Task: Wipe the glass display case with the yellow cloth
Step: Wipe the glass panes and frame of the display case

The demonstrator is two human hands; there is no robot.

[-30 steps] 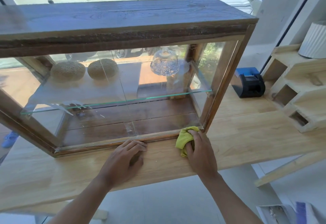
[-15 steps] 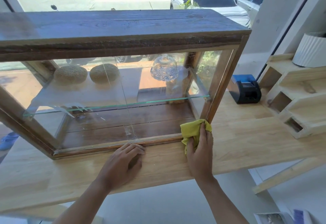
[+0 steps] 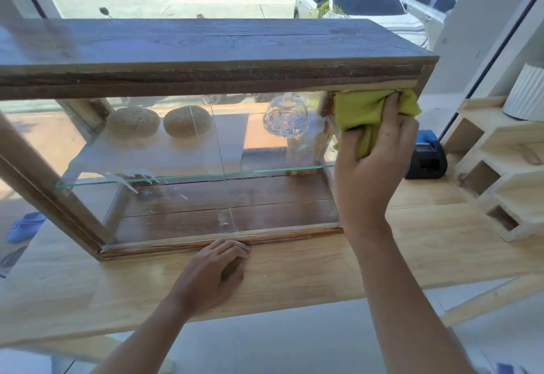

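The glass display case point(image 3: 206, 79), framed in dark wood, stands on a light wooden counter point(image 3: 294, 273). My right hand point(image 3: 371, 155) grips the bunched yellow cloth point(image 3: 368, 111) and presses it against the front glass at the case's top right corner, just under the top board. My left hand point(image 3: 215, 270) rests on the counter with its fingers curled, the fingertips touching the case's bottom rail near the middle. Inside, two round woven mats point(image 3: 160, 122) and a cut-glass dome point(image 3: 285, 117) sit on a glass shelf.
A black and blue receipt printer point(image 3: 426, 158) stands on the counter right of the case. A stepped pale wooden rack point(image 3: 500, 173) with a white ribbed pot point(image 3: 527, 94) is at the far right. Behind the case is a window onto parked cars.
My right hand has carried the cloth up the right side of the glass from the bottom right corner to the top right corner. My left hand has stayed put.
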